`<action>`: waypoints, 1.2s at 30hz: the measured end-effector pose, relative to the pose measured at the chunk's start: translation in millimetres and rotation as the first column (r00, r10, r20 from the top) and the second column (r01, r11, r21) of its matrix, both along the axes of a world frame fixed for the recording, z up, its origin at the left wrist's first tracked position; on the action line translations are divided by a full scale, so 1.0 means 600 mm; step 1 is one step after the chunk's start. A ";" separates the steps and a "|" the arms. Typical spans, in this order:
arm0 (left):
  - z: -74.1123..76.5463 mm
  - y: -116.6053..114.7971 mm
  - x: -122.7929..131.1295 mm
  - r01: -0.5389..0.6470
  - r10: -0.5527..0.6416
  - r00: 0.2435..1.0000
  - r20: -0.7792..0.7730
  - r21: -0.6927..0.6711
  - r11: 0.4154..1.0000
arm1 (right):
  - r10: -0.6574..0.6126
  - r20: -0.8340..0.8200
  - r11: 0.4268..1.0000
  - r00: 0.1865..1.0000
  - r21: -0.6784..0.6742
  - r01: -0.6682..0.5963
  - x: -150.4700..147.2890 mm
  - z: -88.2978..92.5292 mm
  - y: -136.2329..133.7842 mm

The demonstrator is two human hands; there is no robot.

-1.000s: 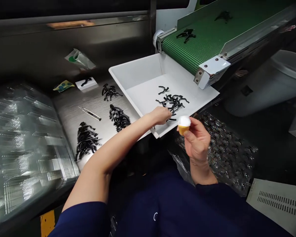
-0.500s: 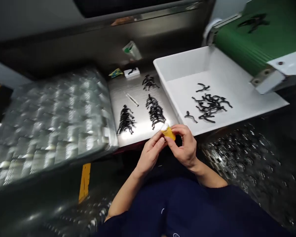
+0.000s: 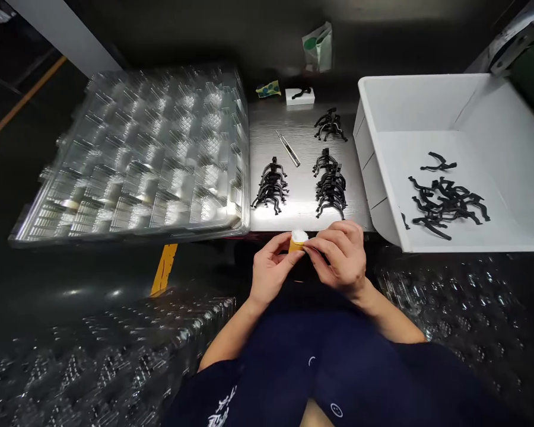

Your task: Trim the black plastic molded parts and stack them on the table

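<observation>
In front of my body, at the near edge of the metal table, is a small yellow cylindrical thing with a white top [image 3: 299, 238]; its exact kind I cannot make out. My left hand [image 3: 270, 270] is closed around its left side with thumb and fingers. The thumb and fingertips of my right hand [image 3: 342, 258] pinch at its right edge, just below the white part. Just beyond the hands lies a row of black branched plastic parts [image 3: 331, 190]. A second row of such parts [image 3: 271, 187] lies to the left, and a smaller group [image 3: 330, 124] farther back.
A white bin [image 3: 382, 196] with a heap of black parts [image 3: 449, 204] stands at right. Stacked clear plastic trays [image 3: 160, 154] fill the left. A utility knife [image 3: 288, 148], a small white box [image 3: 299, 96] and a colourful packet [image 3: 268, 89] lie on the metal table [image 3: 289, 222].
The view has swung right-to-left across the scene, so the table and bin appear farther right and the conveyor mostly leaves the picture. The yellow thing stands more upright, its white top facing up.
</observation>
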State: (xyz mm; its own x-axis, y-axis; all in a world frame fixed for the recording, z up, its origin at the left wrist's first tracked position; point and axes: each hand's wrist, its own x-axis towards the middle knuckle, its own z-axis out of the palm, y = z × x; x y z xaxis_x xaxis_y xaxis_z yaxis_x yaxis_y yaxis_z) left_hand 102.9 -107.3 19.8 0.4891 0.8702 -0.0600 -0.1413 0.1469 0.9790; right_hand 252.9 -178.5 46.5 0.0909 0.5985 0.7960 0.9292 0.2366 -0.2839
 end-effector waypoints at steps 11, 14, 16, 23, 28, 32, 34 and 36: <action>-0.002 0.001 -0.026 -0.040 0.077 0.991 -0.109 0.308 0.951 | 0.041 0.111 0.996 0.993 -0.081 -0.032 0.002 0.021 0.002; 0.000 0.000 -0.026 -0.059 0.098 0.991 -0.093 0.355 0.933 | 0.039 0.136 0.997 0.990 -0.074 -0.029 0.003 0.022 0.003; 0.001 -0.001 -0.024 -0.071 0.109 0.990 -0.085 0.366 0.928 | 0.032 0.163 0.997 0.986 -0.078 -0.020 0.004 0.023 0.004; 0.001 -0.001 -0.020 -0.101 0.136 0.988 -0.075 0.350 0.931 | 0.009 0.325 0.998 0.946 -0.069 0.014 0.006 0.028 0.009; 0.006 -0.001 -0.019 -0.115 0.151 0.986 -0.069 0.373 0.921 | 0.018 0.346 0.999 0.938 -0.035 -0.006 0.006 0.029 0.012; 0.011 -0.001 -0.019 -0.124 0.169 0.983 -0.072 0.420 0.899 | 0.020 0.317 0.999 0.948 -0.038 -0.009 0.004 0.028 0.012; 0.011 -0.001 -0.020 -0.131 0.182 0.981 -0.072 0.448 0.884 | 0.018 0.302 0.999 0.953 -0.052 -0.002 0.004 0.028 0.012; 0.008 -0.002 -0.021 -0.131 0.185 0.980 -0.071 0.469 0.873 | 0.026 0.272 0.997 0.962 -0.075 -0.006 0.005 0.029 0.011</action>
State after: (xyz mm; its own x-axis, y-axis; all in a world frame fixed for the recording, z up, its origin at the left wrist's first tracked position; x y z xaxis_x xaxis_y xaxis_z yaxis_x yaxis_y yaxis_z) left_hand 90.6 -108.6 24.7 0.3568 0.8775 0.3205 -0.0121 -0.3388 0.9408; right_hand 255.7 -171.8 63.7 -0.1336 0.6549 0.7438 0.9699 0.2405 -0.0376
